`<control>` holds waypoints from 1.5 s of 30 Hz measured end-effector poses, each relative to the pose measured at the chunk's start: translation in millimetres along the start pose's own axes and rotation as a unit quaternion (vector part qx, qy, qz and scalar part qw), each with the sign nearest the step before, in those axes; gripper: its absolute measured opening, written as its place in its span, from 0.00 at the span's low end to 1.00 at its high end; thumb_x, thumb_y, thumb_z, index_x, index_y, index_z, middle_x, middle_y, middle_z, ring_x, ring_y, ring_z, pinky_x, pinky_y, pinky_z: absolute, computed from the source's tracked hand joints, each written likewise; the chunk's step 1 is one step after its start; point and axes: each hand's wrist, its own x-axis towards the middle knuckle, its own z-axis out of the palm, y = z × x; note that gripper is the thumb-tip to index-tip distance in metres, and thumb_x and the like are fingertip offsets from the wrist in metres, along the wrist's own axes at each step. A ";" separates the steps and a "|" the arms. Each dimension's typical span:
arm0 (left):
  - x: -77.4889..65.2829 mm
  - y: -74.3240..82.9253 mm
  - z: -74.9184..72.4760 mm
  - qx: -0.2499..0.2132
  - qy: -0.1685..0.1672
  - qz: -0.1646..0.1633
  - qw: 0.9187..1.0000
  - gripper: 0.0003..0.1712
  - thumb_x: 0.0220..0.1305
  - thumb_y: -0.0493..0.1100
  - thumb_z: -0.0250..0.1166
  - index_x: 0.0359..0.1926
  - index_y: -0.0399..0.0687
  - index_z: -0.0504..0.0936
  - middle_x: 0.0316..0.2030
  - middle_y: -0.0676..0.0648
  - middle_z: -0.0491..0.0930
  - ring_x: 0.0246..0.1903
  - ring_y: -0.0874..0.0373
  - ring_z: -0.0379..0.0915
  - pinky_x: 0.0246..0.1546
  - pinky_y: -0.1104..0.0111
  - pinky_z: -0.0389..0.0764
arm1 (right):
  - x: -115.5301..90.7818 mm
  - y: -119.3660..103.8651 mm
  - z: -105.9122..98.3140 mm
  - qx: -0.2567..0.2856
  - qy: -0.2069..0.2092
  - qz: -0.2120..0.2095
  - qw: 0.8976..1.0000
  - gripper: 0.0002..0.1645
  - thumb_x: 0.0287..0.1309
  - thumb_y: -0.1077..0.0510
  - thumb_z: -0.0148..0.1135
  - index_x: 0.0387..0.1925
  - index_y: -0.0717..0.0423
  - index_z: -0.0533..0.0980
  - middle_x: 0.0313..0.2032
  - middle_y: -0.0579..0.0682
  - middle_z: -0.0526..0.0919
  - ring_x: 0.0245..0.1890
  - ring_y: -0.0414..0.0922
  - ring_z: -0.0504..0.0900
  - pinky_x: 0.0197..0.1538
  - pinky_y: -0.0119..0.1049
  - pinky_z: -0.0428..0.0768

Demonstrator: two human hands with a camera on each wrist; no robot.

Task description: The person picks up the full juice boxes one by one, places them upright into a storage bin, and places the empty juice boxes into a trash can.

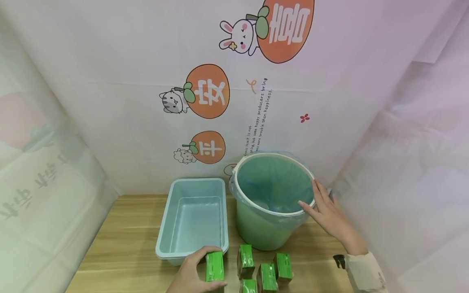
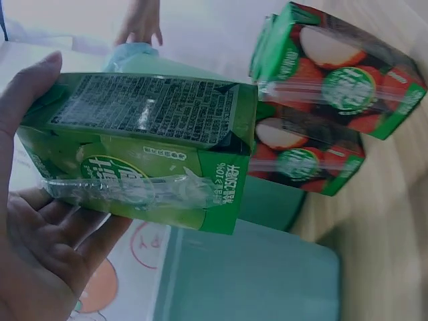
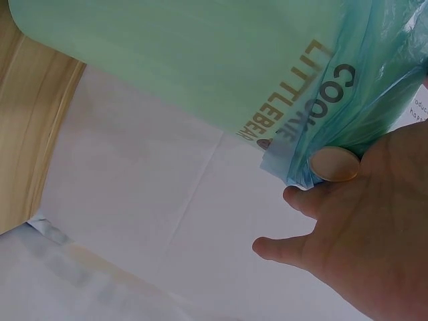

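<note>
Juice carton (image 1: pixel 215 266) is grasped by the left hand (image 1: pixel 191 274), front-left of the bucket (image 1: pixel 256 226), against which the right hand (image 1: pixel 331 215) is rested, fingers straight (presumably so the bucket is steadied).

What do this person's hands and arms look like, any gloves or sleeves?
Neither the left hand nor the right hand wears a glove. The right sleeve is off-white, with a small black piece beside its end. No left sleeve shows.

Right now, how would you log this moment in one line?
left hand: grips green carton; right hand: at edge of green bin; blue tray: beside bin; four more cartons: on table
</note>
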 end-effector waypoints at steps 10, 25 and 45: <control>35.5 18.3 -15.3 0.004 0.027 -0.022 0.999 0.36 0.51 0.49 0.86 0.60 0.55 0.82 0.50 0.51 0.85 0.43 0.62 0.84 0.47 0.63 0.88 | 2.2 0.4 -3.3 0.001 0.000 0.003 1.000 0.58 0.79 0.35 0.52 0.84 0.59 0.29 0.84 0.63 0.30 0.81 0.71 0.39 0.76 0.72 0.28; 105.5 53.6 -55.7 -0.014 0.016 -0.035 0.999 0.36 0.56 0.47 0.83 0.64 0.50 0.81 0.47 0.46 0.84 0.41 0.53 0.82 0.38 0.64 0.86 | 0.3 0.9 -4.8 -0.002 -0.008 0.007 1.000 0.59 0.79 0.36 0.52 0.84 0.58 0.29 0.84 0.59 0.28 0.82 0.68 0.36 0.76 0.72 0.30; 184.6 96.9 -70.5 -0.040 -0.039 0.015 0.998 0.33 0.60 0.45 0.80 0.65 0.47 0.80 0.43 0.44 0.85 0.40 0.48 0.83 0.35 0.60 0.86 | 1.1 2.5 0.3 -0.005 -0.004 0.009 1.000 0.59 0.79 0.36 0.52 0.84 0.57 0.29 0.84 0.61 0.29 0.81 0.70 0.38 0.76 0.74 0.32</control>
